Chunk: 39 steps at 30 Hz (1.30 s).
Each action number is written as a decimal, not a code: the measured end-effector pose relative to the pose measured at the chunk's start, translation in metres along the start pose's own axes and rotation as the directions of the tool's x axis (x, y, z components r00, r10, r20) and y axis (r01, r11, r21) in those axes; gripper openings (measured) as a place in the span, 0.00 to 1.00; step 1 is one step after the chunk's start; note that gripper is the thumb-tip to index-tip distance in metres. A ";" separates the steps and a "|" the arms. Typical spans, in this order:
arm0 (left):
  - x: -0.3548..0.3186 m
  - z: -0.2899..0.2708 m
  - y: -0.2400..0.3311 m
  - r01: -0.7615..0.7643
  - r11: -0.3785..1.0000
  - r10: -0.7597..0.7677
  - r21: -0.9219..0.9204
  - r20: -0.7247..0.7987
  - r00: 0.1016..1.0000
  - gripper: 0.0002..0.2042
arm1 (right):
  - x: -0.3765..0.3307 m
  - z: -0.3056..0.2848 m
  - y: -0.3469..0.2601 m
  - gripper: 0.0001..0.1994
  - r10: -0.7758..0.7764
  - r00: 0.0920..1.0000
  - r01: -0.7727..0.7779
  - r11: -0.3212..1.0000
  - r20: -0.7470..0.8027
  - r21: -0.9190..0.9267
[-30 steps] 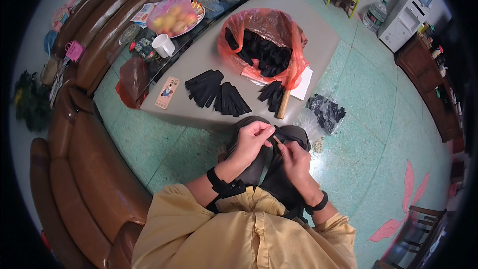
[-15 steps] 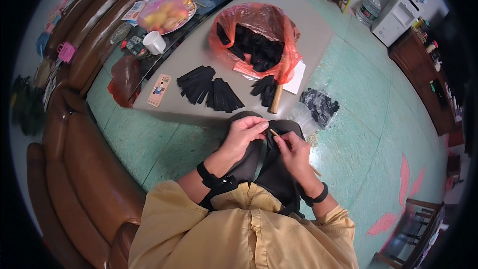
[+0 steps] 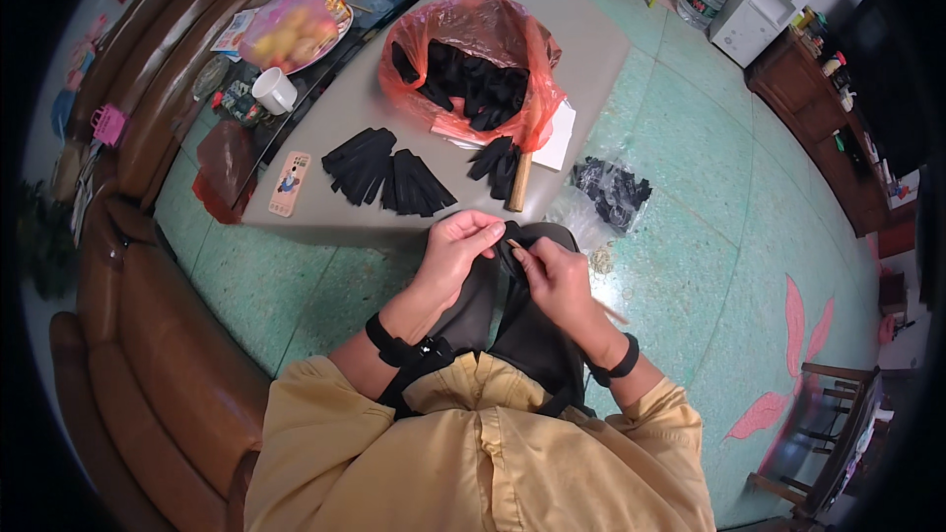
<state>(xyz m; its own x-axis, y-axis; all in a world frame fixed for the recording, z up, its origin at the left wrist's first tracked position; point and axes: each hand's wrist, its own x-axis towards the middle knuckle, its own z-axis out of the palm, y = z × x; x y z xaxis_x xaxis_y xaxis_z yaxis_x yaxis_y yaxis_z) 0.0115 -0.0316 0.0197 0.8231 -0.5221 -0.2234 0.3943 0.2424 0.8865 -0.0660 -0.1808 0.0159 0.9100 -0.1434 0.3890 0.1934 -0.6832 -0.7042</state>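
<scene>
Above my lap, my left hand [image 3: 459, 248] is closed in a pinch on a small black fabric piece [image 3: 510, 231], partly hidden by the fingers and blending with the dark trousers. My right hand [image 3: 555, 278] grips a thin wooden stick [image 3: 611, 311], its tip at the black piece and its other end sticking out past the wrist. Ahead, on the grey surface, fanned black strips [image 3: 419, 187] lie nearest my left hand. A smaller black bundle [image 3: 495, 166] and a wooden handle [image 3: 520, 185] lie beyond my right hand.
A red plastic bag [image 3: 404, 79] of black pieces stands open on the grey table [image 3: 330, 217], near a patterned phone case [image 3: 290, 184]. To the left are a white mug [image 3: 274, 91] and a brown sofa [image 3: 148, 335]. A clear bag of black pieces [image 3: 611, 195] lies right.
The whole view has shifted slightly. My right hand has turned a little, with the stick's tip still at the black piece. My left hand keeps its pinch.
</scene>
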 end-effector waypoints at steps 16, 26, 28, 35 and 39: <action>-0.005 0.013 0.015 -0.169 0.937 0.139 0.305 0.118 0.983 0.07 | 0.014 -0.027 -0.002 0.10 0.267 0.959 -0.282 0.841 0.099 0.462; -0.015 0.015 0.010 -0.215 0.928 0.173 0.305 0.158 0.972 0.08 | 0.009 -0.029 -0.003 0.06 0.350 0.898 -0.440 0.692 0.267 0.572; -0.017 0.017 0.013 -0.212 0.935 0.161 0.284 0.191 0.968 0.07 | 0.007 -0.031 0.001 0.06 0.375 0.856 -0.509 0.503 0.355 0.699; -0.008 0.018 0.007 -0.186 0.920 0.131 0.345 0.177 0.975 0.11 | 0.006 -0.013 0.007 0.02 0.516 0.825 -0.487 0.440 0.231 0.755; -0.020 0.023 0.003 -0.386 0.576 0.341 0.721 0.217 0.915 0.17 | 0.012 -0.022 0.000 0.03 0.584 0.756 -0.556 0.334 0.296 0.761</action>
<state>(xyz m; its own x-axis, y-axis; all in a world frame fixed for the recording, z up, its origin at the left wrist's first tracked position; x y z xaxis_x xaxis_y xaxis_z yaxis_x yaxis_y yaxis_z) -0.0128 -0.0393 0.0362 0.7989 -0.5720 0.1860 -0.3847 -0.2482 0.8891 -0.0636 -0.1985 0.0334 0.9092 -0.2953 -0.2934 -0.1627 0.3966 -0.9035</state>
